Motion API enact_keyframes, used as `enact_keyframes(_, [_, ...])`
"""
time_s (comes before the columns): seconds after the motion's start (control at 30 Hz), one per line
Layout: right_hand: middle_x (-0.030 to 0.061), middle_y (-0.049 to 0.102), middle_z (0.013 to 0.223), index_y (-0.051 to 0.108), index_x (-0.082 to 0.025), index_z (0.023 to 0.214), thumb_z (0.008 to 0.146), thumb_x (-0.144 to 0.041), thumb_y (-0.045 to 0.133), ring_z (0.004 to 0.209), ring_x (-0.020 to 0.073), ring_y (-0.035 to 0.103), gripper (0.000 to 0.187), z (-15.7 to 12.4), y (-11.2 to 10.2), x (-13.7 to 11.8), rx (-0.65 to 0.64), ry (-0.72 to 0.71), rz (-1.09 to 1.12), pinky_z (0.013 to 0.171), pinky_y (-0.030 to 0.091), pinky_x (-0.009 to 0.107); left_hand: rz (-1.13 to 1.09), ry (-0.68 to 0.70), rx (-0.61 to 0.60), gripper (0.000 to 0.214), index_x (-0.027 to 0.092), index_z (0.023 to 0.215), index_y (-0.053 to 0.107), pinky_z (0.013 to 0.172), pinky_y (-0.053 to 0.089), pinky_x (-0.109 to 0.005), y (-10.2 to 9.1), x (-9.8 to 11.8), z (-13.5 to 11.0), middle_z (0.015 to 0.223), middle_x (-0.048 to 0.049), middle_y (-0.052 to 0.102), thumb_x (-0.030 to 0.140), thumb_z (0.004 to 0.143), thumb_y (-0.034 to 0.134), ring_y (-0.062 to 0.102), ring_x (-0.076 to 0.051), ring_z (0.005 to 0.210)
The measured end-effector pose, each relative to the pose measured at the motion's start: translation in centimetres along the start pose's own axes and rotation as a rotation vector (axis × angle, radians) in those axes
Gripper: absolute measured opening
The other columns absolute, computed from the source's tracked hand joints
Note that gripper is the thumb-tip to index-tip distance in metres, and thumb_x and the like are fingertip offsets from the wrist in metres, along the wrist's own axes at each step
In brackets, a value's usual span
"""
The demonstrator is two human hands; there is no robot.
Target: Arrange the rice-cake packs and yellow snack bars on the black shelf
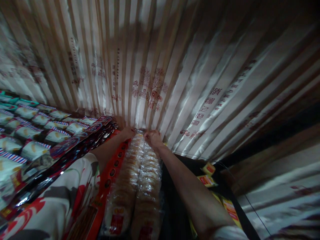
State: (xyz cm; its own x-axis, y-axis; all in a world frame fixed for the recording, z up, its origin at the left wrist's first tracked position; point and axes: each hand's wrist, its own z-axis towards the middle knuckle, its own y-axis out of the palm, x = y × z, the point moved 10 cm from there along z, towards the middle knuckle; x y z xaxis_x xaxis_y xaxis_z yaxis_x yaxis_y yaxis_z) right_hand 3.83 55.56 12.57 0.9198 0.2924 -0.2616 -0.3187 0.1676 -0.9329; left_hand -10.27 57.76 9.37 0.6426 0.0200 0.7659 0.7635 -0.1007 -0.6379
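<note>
Two long clear packs of round biscuits (140, 180) lie side by side, running away from me. My left hand (127, 132) grips the far end of the left pack with closed fingers. My right hand (153, 137) is closed on the far end of the right pack. Both forearms reach forward along the packs. A patterned sleeve covers my left upper arm. The scene is dim and the fingers are small in view.
A striped beige plastic sheet (175, 73) with red print hangs right behind the packs. Rows of white snack packets (30, 133) and dark red packets (75, 146) fill the left side. An orange strip (110, 173) lies beside the biscuits. Yellow-red packets (207, 180) lie at right.
</note>
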Motion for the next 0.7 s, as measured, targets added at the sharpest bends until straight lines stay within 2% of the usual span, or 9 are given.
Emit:
enact_keyframes(0.2, [-0.0001,0.071,0.077,0.07,-0.022,0.076,0.077,-0.017,0.056,0.081,0.015,0.059,0.015,0.1,-0.4,0.9,0.033,0.085,0.039,0.092,0.03,0.034,-0.032,0.021,0.068,0.018,0.011,0.078,0.069,0.058,0.043,-0.02,0.2,-0.3,0.5,0.068,-0.0045,0.066,0.013,0.072,0.053,0.058,-0.013,0.067])
enact_keyframes(0.37, [0.0007,0.071,0.079,0.069,-0.022,0.076,0.077,-0.017,0.056,0.085,0.0162,0.058,0.014,0.0,-0.3,0.6,0.065,0.041,0.038,0.094,0.029,0.034,-0.072,0.052,0.045,0.02,0.01,0.086,0.069,0.06,0.045,-0.018,0.3,-0.4,0.6,0.076,-0.0053,0.069,0.02,0.074,0.057,0.059,-0.012,0.069])
enact_keyframes(0.5, [0.0016,0.071,0.083,0.069,-0.022,0.078,0.078,-0.016,0.055,0.086,0.0167,0.057,0.015,0.0,-0.3,0.5,0.079,0.05,0.041,0.093,0.029,0.034,-0.062,0.053,0.041,0.018,0.01,0.082,0.07,0.062,0.046,-0.019,0.3,-0.6,0.4,0.073,-0.0033,0.069,0.016,0.067,0.061,0.06,-0.012,0.068])
enact_keyframes(0.57, [0.0025,0.07,0.086,0.069,-0.021,0.081,0.079,-0.017,0.054,0.086,0.0165,0.056,0.015,-0.1,-0.7,0.3,0.105,0.015,0.056,0.09,0.031,0.031,-0.048,0.044,0.061,0.016,0.01,0.08,0.07,0.063,0.046,-0.02,0.4,-0.8,0.4,0.072,-0.0026,0.068,0.014,0.067,0.061,0.06,-0.013,0.069])
enact_keyframes(0.7, [0.0029,0.068,0.087,0.068,-0.022,0.081,0.08,-0.021,0.056,0.093,0.0178,0.053,0.013,-0.9,-1.6,-1.2,0.13,-0.175,0.08,0.088,0.032,0.031,-0.021,0.013,0.119,0.017,0.013,0.083,0.07,0.064,0.046,-0.02,0.5,-1.3,0.5,0.075,-0.0032,0.069,0.017,0.069,0.061,0.061,-0.014,0.072])
